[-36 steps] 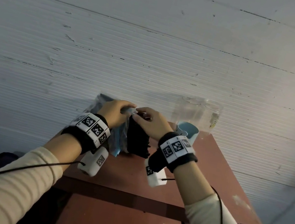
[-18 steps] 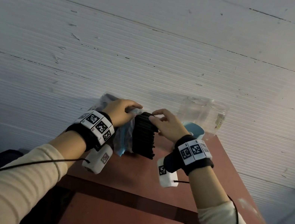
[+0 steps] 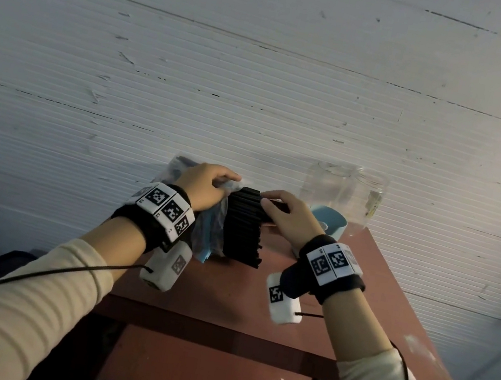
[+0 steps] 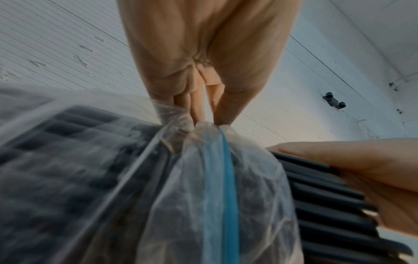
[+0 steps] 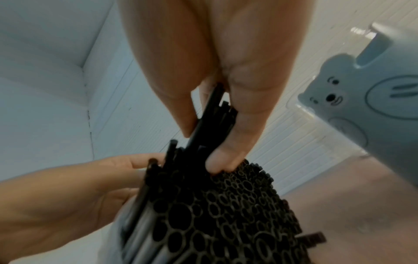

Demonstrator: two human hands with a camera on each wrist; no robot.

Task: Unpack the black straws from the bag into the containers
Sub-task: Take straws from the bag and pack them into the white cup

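A clear plastic bag [image 3: 206, 235] with a blue zip strip [image 4: 228, 187] stands on the brown table [image 3: 223, 299] by the wall. My left hand [image 3: 227, 179] pinches the gathered mouth of the bag [image 4: 199, 160] between thumb and fingers. A thick bundle of black straws [image 3: 243, 225] sticks out of the bag's right side, open ends toward me [image 5: 226, 205]. My right hand [image 3: 269, 200] pinches a few black straws at the top of the bundle between thumb and fingers [image 5: 208, 125]. More straws show dimly through the bag [image 4: 68, 151].
Two clear jars [image 3: 327, 183] [image 3: 372, 194] stand at the table's back right against the white wall. A pale blue container with a bear face [image 3: 329, 220] [image 5: 373, 100] sits just right of my right hand. The table's front half is bare.
My hands have drawn apart. The right hand moved right along the straws, and the black bundle now shows outside the bag. The left hand keeps its hold on the bag's mouth.
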